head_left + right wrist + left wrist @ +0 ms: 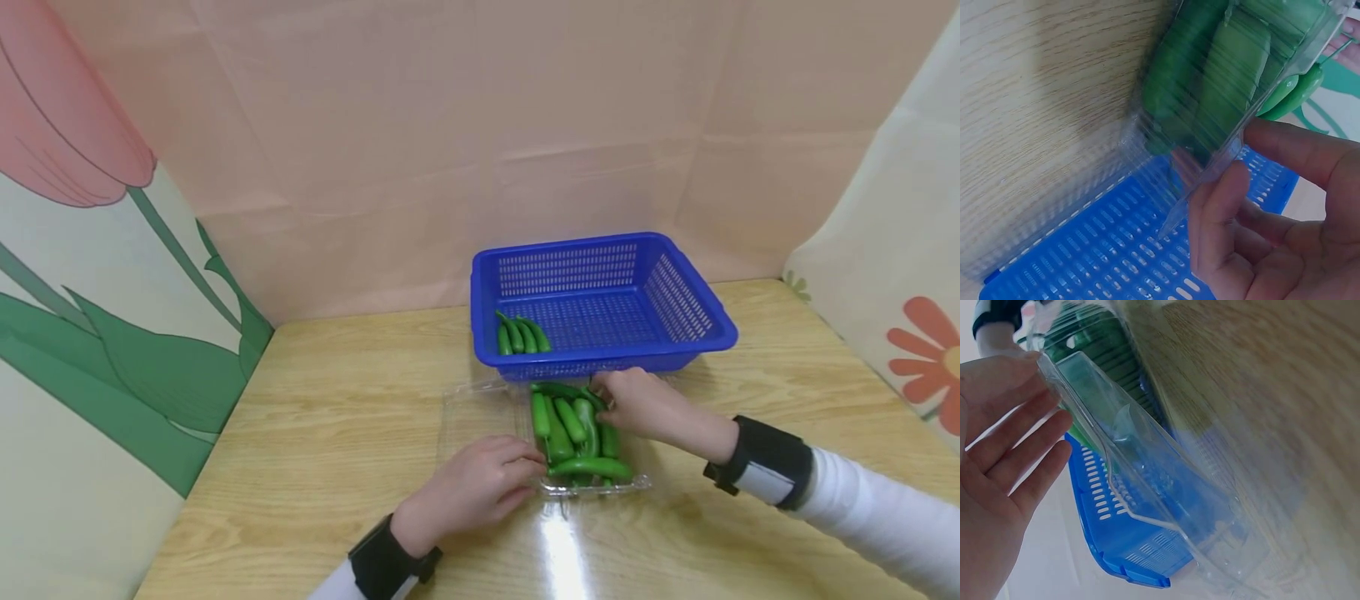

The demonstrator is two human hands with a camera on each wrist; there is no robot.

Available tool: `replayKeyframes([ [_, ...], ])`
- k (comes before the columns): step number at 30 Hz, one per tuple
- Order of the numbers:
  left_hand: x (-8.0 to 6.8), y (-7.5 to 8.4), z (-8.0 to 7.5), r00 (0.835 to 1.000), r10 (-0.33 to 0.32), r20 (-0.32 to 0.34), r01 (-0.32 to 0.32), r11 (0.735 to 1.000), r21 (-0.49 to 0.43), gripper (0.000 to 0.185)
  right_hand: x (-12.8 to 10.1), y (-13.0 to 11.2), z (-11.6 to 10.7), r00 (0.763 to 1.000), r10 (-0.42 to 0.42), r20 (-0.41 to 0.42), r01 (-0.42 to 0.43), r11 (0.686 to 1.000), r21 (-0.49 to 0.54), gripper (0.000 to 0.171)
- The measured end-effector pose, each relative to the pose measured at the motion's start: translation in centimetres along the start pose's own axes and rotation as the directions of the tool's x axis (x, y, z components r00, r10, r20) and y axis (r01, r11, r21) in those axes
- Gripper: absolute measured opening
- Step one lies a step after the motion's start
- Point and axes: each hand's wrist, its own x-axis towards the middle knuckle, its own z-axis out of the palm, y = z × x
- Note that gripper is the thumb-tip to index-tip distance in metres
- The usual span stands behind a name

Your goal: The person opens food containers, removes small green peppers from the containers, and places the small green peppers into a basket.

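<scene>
In the head view, the basket [607, 353] hides the lower ends of its peppers [515, 335]; the right sleeve [885, 504] (white) is cut off.

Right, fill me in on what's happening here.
A person's right hand reaches into an open clear plastic box of green peppers, at its far right corner; whether it grips one is unclear. The left hand is at the box's near left edge. A small row of peppers lies in the blue basket behind.
</scene>
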Motion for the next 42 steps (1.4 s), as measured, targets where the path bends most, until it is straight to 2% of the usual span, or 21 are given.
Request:
replayKeyframes([
  [8,0.2,0.0,-0.1,1.000,-0.002,0.008,0.002,1.000,0.013,0.025,0.1,-0.4,-0.2,0.999,0.021,0.027,-0.023,0.997,0.069,0.026],
  [14,0.1,0.0,-0.2,1.000,0.021,0.001,-0.021,0.999,0.027,0.025,0.0,-0.7,-0.7,0.999,-0.030,-0.045,0.035,0.993,0.115,0.023],
  [19,0.1,-0.1,-0.2,1.000,0.029,0.000,-0.029,0.999,0.038,0.024,0.2,-1.2,-2.2,0.997,-0.025,-0.072,0.036,0.987,0.157,0.022],
  [25,0.1,0.0,-0.2,1.000,0.026,0.007,-0.026,0.999,0.042,0.024,0.9,-1.9,-5.1,0.997,0.010,-0.074,0.005,0.980,0.199,0.026],
  [35,0.1,0.1,-0.2,1.000,0.015,0.009,-0.015,1.000,0.027,0.023,4.1,-2.6,-9.5,0.993,0.027,-0.112,-0.002,0.978,0.210,0.027],
  [42,0.1,0.3,-0.2,1.000,0.010,0.004,-0.010,1.000,0.026,0.022,7.8,-2.1,-10.7,0.991,0.114,-0.074,-0.096,0.971,0.219,0.033],
])
